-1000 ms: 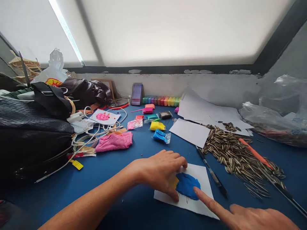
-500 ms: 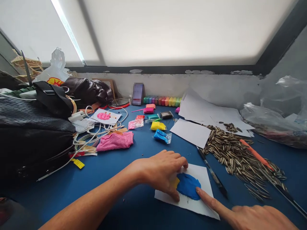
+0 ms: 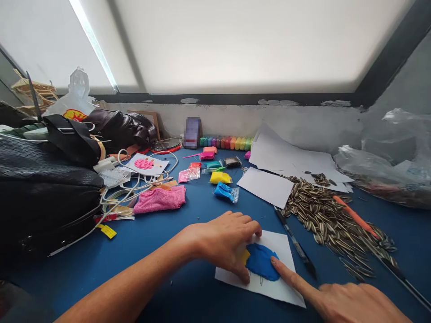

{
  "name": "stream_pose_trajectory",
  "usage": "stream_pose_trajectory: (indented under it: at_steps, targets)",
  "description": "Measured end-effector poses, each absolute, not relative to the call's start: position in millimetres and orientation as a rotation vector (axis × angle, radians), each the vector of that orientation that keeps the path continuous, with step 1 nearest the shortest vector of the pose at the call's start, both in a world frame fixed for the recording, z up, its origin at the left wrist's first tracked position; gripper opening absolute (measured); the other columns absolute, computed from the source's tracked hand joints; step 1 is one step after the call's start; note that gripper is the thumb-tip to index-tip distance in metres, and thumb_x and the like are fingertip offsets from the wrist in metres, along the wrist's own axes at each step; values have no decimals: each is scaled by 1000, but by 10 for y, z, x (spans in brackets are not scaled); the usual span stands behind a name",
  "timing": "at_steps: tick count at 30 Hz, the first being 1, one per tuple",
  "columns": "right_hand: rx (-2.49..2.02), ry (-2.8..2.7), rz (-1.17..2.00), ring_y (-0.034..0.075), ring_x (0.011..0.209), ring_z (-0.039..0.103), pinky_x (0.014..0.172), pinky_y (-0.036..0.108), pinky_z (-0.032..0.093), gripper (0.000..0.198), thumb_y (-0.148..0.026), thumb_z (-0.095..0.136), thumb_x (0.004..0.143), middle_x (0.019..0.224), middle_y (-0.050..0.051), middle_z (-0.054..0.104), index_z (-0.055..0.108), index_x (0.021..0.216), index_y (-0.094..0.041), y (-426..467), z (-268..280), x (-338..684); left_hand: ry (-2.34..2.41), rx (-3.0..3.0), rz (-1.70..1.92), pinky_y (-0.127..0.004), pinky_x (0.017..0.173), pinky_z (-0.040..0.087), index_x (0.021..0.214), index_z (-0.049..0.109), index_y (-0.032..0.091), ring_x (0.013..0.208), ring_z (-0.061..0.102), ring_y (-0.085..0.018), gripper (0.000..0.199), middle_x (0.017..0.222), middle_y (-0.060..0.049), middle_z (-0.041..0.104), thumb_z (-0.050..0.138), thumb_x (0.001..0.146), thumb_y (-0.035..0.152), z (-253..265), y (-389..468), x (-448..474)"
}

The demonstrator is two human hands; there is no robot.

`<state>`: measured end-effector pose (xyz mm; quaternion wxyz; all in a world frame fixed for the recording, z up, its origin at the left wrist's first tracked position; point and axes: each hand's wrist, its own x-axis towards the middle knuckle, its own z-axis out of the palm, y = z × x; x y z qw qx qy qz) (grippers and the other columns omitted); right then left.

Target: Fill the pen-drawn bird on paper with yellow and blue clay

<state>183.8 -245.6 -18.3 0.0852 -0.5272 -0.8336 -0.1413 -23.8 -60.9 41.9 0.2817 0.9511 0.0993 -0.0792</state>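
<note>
A flat oval of blue modelling clay (image 3: 261,264) lies on a small white sheet of paper (image 3: 283,291), with pencil lines showing just below it. Beside its left end is a bit of yellow clay (image 3: 245,256), partly hidden by my left hand (image 3: 229,244). That hand rests on the sheet with thumb and fingers apart, the thumb at the lower left and the fingertips at the upper edge. My right hand (image 3: 350,300) points with its index finger stretched out, the tip touching the right side of the blue clay; its other fingers are curled and partly hidden.
Right of the sheet lie a black pen (image 3: 298,246), a pile of sunflower seeds (image 3: 313,211) and an orange stick (image 3: 355,216). Clay packets, including a blue one (image 3: 225,192), stand ahead. A pink cloth (image 3: 160,200), white cables and a black bag (image 3: 43,188) are at left.
My right index fingertip has moved slightly up and inward from the edge of the blue clay. The left hand stays in place on the paper; the view has shifted a little.
</note>
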Motion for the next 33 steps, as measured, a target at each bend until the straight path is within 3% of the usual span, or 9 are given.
stream_pose_trajectory:
  at_steps: [5, 9, 19, 26, 33]
  targets:
    - [-1506, -2520, -321, 14, 21, 37, 32, 31, 11, 88, -24, 51, 74, 36, -9, 46, 19, 155, -19, -2413, -134, 1861, 263, 2550, -213, -33, 90, 38, 116, 49, 17, 106, 51, -23, 62, 113, -6, 56, 79, 66, 39, 418, -624, -238]
    - [-1534, -2498, -197, 13, 22, 40, 30, 28, 17, 87, -11, 42, 75, 37, -10, 47, 14, 156, -20, -2370, -47, 1887, 254, 2555, -202, -32, 89, 38, 116, 49, 17, 105, 51, -23, 62, 112, -6, 56, 79, 66, 40, 408, -619, -247]
    - [-1535, -2552, -386, 14, 24, 47, 31, 27, 20, 94, -3, 39, 72, 39, -9, 51, 2, 157, -20, -2305, 115, 1794, 260, 2554, -223, -32, 88, 38, 117, 49, 17, 106, 51, -22, 63, 114, -6, 56, 79, 67, 40, 417, -606, -236]
    - [-1531, -2507, -229, 12, 26, 46, 32, 27, 22, 78, -5, 36, 81, 42, -10, 51, 17, 155, -22, -2271, 144, 1789, 276, 2552, -229, -32, 89, 38, 115, 49, 17, 106, 51, -23, 63, 114, -6, 56, 80, 65, 38, 427, -619, -235]
    - [-1408, -2618, -397, 12, 31, 53, 34, 27, 25, 63, -7, 37, 79, 50, -6, 58, 40, 141, -16, -2242, 105, 1672, 271, 2485, -229, -32, 91, 38, 117, 49, 17, 104, 52, -21, 67, 109, -4, 58, 83, 61, 35, 374, -580, -227]
